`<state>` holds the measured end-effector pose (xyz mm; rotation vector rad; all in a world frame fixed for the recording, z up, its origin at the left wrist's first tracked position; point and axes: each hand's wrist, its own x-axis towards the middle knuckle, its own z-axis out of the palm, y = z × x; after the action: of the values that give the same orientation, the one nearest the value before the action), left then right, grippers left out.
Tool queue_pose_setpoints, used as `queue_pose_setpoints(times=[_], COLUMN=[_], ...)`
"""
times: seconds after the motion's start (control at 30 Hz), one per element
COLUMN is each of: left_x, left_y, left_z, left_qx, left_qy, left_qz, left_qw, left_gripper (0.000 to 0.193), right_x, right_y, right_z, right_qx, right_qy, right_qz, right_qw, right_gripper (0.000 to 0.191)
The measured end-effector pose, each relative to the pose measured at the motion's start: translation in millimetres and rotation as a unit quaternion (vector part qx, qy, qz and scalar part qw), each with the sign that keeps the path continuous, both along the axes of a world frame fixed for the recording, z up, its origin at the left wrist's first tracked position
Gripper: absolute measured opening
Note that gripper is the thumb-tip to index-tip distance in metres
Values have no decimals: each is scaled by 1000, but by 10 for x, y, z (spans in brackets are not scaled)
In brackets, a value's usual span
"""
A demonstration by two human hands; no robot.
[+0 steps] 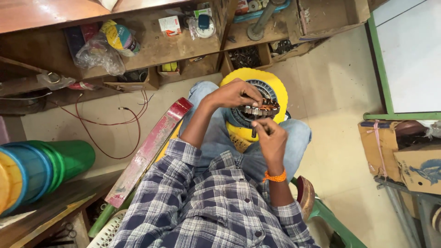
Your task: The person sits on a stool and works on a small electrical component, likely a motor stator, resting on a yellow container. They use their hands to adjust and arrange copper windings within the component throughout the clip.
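Left hand (232, 94) grips the stator (258, 109) above the yellow casing (275, 87); right hand (271, 138), just below the stator, pinches a small tool (254, 131).

On the wooden shelf (156, 48), a small white and red box (169, 25) stood upright. Just right of it lay a clear blister pack (202, 25) holding a round white part. Far right of the shelf, a brown cardboard carton (420, 167) bore a blue print.

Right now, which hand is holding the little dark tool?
The right hand, the one with the orange wristband, pinches the tool. The left hand grips the round motor part.
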<state>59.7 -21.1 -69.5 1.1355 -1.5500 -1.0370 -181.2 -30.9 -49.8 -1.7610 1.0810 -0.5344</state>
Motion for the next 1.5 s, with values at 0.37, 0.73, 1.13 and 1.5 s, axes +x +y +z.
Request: queue_pose_setpoints(times=[0.37,0.73,1.13,1.5], left_x=[-489,-824,-766,-121], left_y=[418,487,29,87], left_z=[350,209,132,-4], left_qx=[-36,-138,149,-20], left_qy=[-200,-191,-69,-6], left_qz=[206,346,330,69], left_qw=[957,908,929,997], left_gripper=[43,39,26,17], right_x=[-517,-78,380,143], right_y=[-382,-676,-826,-170], right_z=[-425,543,378,405], right_qx=[43,-211,-214,-117], right_qy=[-81,2,35,33], right_qz=[-65,119,99,34], right_qw=[994,970,971,992], right_gripper=[8,6,12,12])
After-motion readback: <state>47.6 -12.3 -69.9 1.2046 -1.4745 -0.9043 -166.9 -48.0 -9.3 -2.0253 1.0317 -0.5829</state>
